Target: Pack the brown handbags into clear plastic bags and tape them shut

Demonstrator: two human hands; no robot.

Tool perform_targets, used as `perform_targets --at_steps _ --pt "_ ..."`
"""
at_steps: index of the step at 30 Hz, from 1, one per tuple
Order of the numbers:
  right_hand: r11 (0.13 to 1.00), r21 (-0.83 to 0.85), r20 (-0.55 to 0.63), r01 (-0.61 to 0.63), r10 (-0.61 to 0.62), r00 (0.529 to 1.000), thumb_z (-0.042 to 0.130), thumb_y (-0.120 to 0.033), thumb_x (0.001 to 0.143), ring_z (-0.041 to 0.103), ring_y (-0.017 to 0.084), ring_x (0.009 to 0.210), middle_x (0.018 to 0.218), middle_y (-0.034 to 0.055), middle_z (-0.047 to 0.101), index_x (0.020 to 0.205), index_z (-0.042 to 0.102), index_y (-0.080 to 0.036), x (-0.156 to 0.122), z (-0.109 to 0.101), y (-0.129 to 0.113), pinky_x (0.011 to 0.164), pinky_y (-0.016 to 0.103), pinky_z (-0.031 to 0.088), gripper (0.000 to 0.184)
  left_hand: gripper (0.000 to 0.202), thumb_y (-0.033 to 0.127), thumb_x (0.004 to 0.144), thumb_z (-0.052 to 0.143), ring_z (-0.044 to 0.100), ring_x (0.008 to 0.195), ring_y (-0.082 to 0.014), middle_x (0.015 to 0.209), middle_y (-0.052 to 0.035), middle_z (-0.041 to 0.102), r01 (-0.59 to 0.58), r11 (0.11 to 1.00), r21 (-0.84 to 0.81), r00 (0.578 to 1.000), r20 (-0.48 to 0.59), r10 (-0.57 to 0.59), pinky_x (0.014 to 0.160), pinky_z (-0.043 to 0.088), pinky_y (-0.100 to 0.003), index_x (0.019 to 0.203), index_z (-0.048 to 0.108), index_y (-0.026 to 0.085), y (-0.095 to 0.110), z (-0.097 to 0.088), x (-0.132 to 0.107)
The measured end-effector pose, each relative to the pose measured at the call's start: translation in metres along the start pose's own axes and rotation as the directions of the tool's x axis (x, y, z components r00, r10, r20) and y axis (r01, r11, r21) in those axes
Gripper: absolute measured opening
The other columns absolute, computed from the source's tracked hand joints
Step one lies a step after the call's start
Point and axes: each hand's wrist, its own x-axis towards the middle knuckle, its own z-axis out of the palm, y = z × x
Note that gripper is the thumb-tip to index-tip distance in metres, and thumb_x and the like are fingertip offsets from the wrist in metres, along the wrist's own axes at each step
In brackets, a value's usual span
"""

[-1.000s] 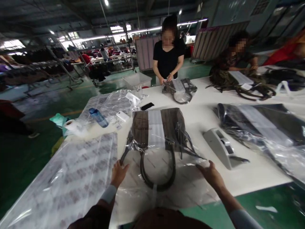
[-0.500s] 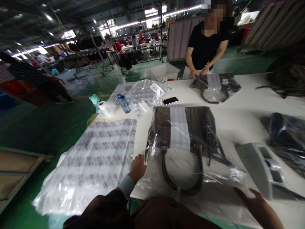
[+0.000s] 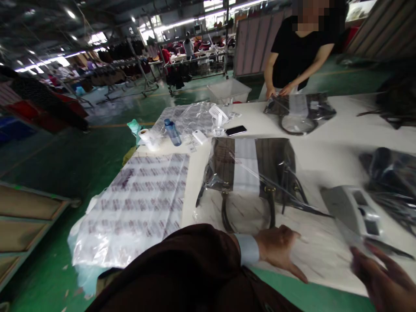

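Note:
A dark brown handbag (image 3: 276,160) lies on the white table inside a clear plastic bag, a pale strip of sheet down its middle and its looped handles toward me. My left hand (image 3: 277,249) rests at the near end of the plastic bag, over the lower part of the handles, with thumb and fingers apart. Smeared by motion, my right hand (image 3: 383,273) is at the lower right, closed on a clear plastic strip (image 3: 349,232) that reaches toward the bag. Just beyond it stands a grey tape dispenser (image 3: 357,212).
Printed plastic bags (image 3: 139,195) are spread at the left. Behind lie a blue bottle (image 3: 172,132), a white roll (image 3: 148,139), a phone (image 3: 236,130) and a small white fan (image 3: 218,117). A co-worker (image 3: 297,56) handles another wrapped handbag (image 3: 299,112). Another wrapped item (image 3: 390,177) lies right.
My left hand has moved right, from the handbag's left side to its near end. The right hand has shifted right, beside the dispenser, and now has a clear strip. The view has shifted slightly.

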Motion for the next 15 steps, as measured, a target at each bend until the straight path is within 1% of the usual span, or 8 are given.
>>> perform_targets --at_steps 2,5,8,10,11,13,14,15 --pt "0.989 0.081 -0.051 -0.124 0.128 0.99 0.053 -0.066 0.066 0.061 0.022 0.058 0.072 0.0135 0.063 0.127 0.048 -0.025 -0.003 -0.004 -0.028 0.06 0.04 0.048 0.074 0.069 0.048 0.072 0.065 0.055 0.108 -0.0291 0.119 -0.0176 0.055 0.038 0.999 -0.006 0.999 -0.01 -0.038 0.083 0.048 -0.039 0.126 0.041 0.012 0.011 0.005 0.008" --pt "0.99 0.016 -0.091 -0.138 0.139 0.986 0.057 -0.063 0.064 0.052 0.02 0.047 0.05 0.0003 0.052 0.119 0.054 -0.019 -0.011 -0.015 -0.042 0.053 0.037 0.044 0.071 0.023 0.034 0.088 0.047 0.062 0.095 -0.021 0.1 -0.0073 0.065 0.034 0.999 0.025 0.999 -0.012 -0.034 0.078 0.048 -0.032 0.101 0.058 0.018 0.019 -0.002 0.007" --pt "0.987 -0.147 -0.277 -0.071 0.028 0.961 0.051 -0.062 0.07 0.058 0.024 0.062 0.066 0.0069 0.061 0.115 0.055 -0.014 -0.038 -0.029 -0.029 0.062 0.038 0.047 0.066 0.021 0.032 0.091 0.043 0.063 0.09 -0.0172 0.094 -0.0045 0.067 -0.049 0.997 0.062 0.995 -0.081 0.054 0.077 0.047 -0.027 0.093 0.059 0.019 0.022 -0.018 -0.003" --pt "0.964 -0.259 -0.389 0.06 -0.161 0.907 0.048 -0.057 0.076 0.061 0.026 0.075 0.084 0.0127 0.064 0.11 0.057 -0.013 -0.067 -0.027 -0.021 0.068 0.038 0.048 0.056 0.023 0.032 0.091 0.041 0.063 0.086 -0.0166 0.092 -0.005 0.067 -0.084 0.993 0.087 0.987 -0.127 0.095 0.074 0.047 -0.026 0.094 0.059 0.018 0.026 -0.028 -0.009" --pt "0.945 -0.277 -0.345 0.172 -0.265 0.9 0.047 -0.053 0.079 0.061 0.024 0.078 0.089 0.0126 0.065 0.106 0.058 -0.015 -0.081 -0.019 -0.02 0.069 0.035 0.049 0.048 0.024 0.033 0.092 0.041 0.064 0.085 -0.0164 0.091 -0.0051 0.068 -0.094 0.991 0.097 0.983 -0.146 0.108 0.073 0.047 -0.025 0.094 0.059 0.018 0.029 -0.033 -0.011" --pt "0.887 -0.202 -0.035 0.416 -0.431 0.902 0.044 -0.042 0.085 0.062 0.019 0.073 0.085 0.0079 0.066 0.096 0.062 -0.019 -0.1 0.008 -0.024 0.064 0.028 0.051 0.031 0.024 0.032 0.092 0.04 0.064 0.083 -0.0158 0.089 -0.0049 0.068 -0.109 0.987 0.116 0.976 -0.173 0.128 0.071 0.047 -0.024 0.092 0.059 0.018 0.038 -0.042 -0.012" --pt "0.854 -0.13 0.157 0.504 -0.484 0.861 0.042 -0.037 0.086 0.062 0.017 0.069 0.081 0.0051 0.066 0.091 0.063 -0.021 -0.101 0.026 -0.03 0.06 0.026 0.051 0.027 0.024 0.031 0.092 0.04 0.064 0.082 -0.0155 0.088 -0.0047 0.068 -0.118 0.985 0.128 0.974 -0.178 0.14 0.071 0.047 -0.024 0.092 0.059 0.018 0.042 -0.046 -0.012" --pt "0.833 -0.099 0.256 0.545 -0.508 0.823 0.04 -0.033 0.087 0.062 0.017 0.067 0.076 0.0031 0.066 0.084 0.064 -0.023 -0.096 0.047 -0.037 0.058 0.026 0.051 0.026 0.023 0.031 0.092 0.04 0.064 0.082 -0.0154 0.088 -0.0046 0.068 -0.13 0.981 0.145 0.973 -0.173 0.154 0.071 0.047 -0.024 0.091 0.059 0.018 0.047 -0.05 -0.011"
